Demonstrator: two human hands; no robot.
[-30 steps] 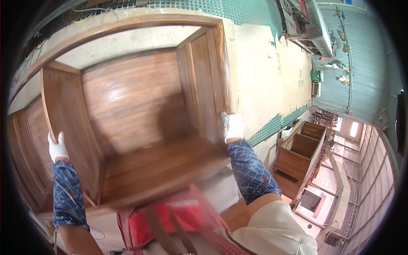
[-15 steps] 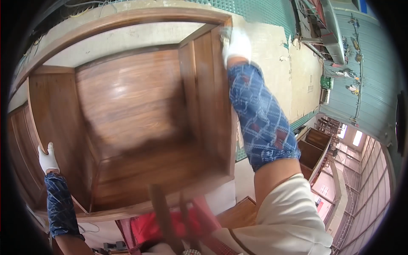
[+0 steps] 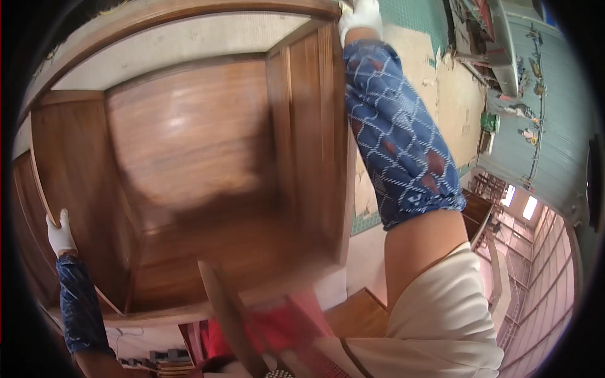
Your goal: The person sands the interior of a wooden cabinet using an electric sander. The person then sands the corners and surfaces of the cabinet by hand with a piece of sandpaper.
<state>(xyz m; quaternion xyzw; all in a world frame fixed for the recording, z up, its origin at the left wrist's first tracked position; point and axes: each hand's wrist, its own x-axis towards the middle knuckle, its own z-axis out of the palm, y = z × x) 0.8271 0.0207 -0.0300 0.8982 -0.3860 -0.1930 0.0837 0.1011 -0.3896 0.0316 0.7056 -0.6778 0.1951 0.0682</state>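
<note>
A large brown wooden cabinet (image 3: 208,223) lies before me with its hollow inside facing up, parted by a divider panel (image 3: 79,183) on the left. My left hand (image 3: 61,236), in a white glove, is closed on the edge of that panel, thumb on the near side. My right hand (image 3: 362,19), also gloved in white, is at the far right corner of the cabinet's frame (image 3: 252,8). Its fingers are bent round something small and greyish, partly cut off by the picture's upper edge, too unclear to name. Patterned blue sleeves cover both forearms.
Worn cardboard (image 3: 454,120) and green mesh (image 3: 406,22) lie beyond the cabinet's right side. A blurred brown strip (image 3: 224,309) hangs close in front of me, over red cloth (image 3: 283,321). Another brown wooden piece (image 3: 359,315) stands at the lower right.
My right hand has moved away from me along the right side of the frame to the far corner. My left hand keeps its hold on the panel; the whole view has shifted slightly.
</note>
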